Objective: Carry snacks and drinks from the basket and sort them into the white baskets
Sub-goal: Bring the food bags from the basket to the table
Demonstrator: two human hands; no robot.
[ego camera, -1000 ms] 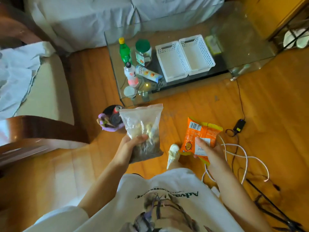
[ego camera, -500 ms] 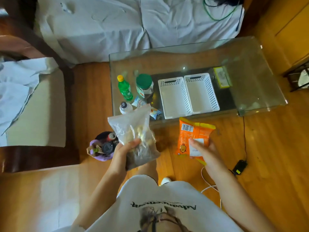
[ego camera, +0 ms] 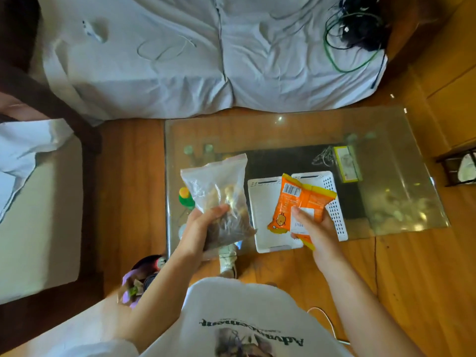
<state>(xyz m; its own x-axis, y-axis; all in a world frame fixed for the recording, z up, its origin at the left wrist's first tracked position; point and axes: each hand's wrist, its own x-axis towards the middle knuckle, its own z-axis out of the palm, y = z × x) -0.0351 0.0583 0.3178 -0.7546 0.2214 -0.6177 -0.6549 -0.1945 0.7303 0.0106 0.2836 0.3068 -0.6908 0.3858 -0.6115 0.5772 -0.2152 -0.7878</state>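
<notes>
Now over the glass coffee table point(ego camera: 386, 130), a snack bag in each hand.

At far left, cream cushioned seat point(ego camera: 38, 215) under a rumpled white cloth point(ego camera: 23, 150); nearer the body, purple basket point(ego camera: 134, 284) on the wooden floor point(ego camera: 128, 176), blurred and partly hidden by the left forearm. Left hand point(ego camera: 198, 228) curled round the lower half of a clear plastic zip bag of mixed snacks point(ego camera: 219, 191), held upright and hiding most of a green bottle with a yellow cap point(ego camera: 185, 197) on the table. Right hand point(ego camera: 314, 228) pinching an orange foil snack packet point(ego camera: 298, 202), thumb on its white label, tilted above two white slotted baskets point(ego camera: 265, 202) side by side, covering much of both. Farther right, small yellow-green box point(ego camera: 346, 163) on the table. Behind, sofa draped in white sheet point(ego camera: 206, 60) with tangled green and black cables point(ego camera: 355, 29).
</notes>
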